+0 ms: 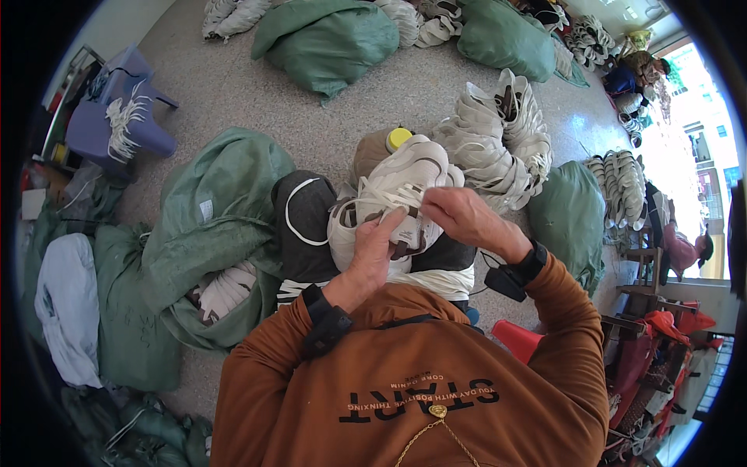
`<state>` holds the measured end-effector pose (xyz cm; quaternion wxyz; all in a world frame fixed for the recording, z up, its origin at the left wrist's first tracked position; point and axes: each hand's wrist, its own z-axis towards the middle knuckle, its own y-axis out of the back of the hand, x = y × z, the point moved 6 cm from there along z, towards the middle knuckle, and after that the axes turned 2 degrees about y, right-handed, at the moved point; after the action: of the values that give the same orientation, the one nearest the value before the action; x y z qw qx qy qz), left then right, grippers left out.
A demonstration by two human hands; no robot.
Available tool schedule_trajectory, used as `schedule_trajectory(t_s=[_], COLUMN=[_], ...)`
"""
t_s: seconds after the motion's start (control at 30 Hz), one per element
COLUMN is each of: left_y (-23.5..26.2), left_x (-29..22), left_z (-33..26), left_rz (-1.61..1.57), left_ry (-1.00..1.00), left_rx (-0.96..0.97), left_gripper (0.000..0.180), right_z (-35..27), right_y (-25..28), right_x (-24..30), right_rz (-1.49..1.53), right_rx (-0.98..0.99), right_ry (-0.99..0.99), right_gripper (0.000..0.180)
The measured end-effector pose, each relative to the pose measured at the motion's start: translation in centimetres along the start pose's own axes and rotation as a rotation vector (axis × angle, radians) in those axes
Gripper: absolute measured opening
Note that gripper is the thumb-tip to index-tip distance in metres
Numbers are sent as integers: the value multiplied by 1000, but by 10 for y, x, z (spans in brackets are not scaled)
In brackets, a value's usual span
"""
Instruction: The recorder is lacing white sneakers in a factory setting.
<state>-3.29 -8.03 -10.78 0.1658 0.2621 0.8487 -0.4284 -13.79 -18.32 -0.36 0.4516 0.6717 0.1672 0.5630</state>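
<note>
Speckled floor [210,86] all round, with shoe stock and green sacks spread over it. Far side: two full sacks, one [331,43] ahead of me, the other [506,39] further right. Right side: a sack [566,214] standing near a row of nested shoes [622,187]; two people beyond, near the bright doorway. Left side: a slumped sack [218,202], its mouth showing pale shoes [228,289]; behind it, a purple stool [117,117] with a hank of white laces [124,128] over its edge.

Work position: the shoe [416,165] is on my lap, off-white, toe pointing away from me, partly over another pale shoe [341,237]. Its lacing faces up, with loose lace lying to the left of it.

Left hand [369,255]: clamped on the shoe at the lacing, thumb uppermost. Right hand [476,222]: fingers curled in just beside the lacing; cannot tell whether they are closed on a lace. Hands close to each other, a small gap between.

Nearby: white loop [289,214] on my left knee; pale strands [447,282] across my right thigh; yellow lid [398,138] just beyond the shoe; nested shoe stacks [486,156] ahead to the right. Black device [507,282] at my right wrist, similar one [325,331] at the left.
</note>
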Motion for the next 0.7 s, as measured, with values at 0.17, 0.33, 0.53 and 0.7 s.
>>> schedule_trajectory(t_s=[0.17,0.33,0.53,0.7], left_y=[4,12,10,2], left_x=[3,6,4,9], left_z=[5,15,13,8], left_rz=[-29,-42,6,-187], left_ry=[68,168,178,354], left_rx=[20,117,137,227], left_gripper=[28,33,36,38], right_z=[-14,-10,-20,-20], right_y=[-16,-24,-19,-31], right_x=[2,3,9,-4], right_rz=[112,90,158,410], right_rx=[-26,-51,-121,-76], right_ry=[-85,-28,-133,-266], right_gripper=[16,22,20,25])
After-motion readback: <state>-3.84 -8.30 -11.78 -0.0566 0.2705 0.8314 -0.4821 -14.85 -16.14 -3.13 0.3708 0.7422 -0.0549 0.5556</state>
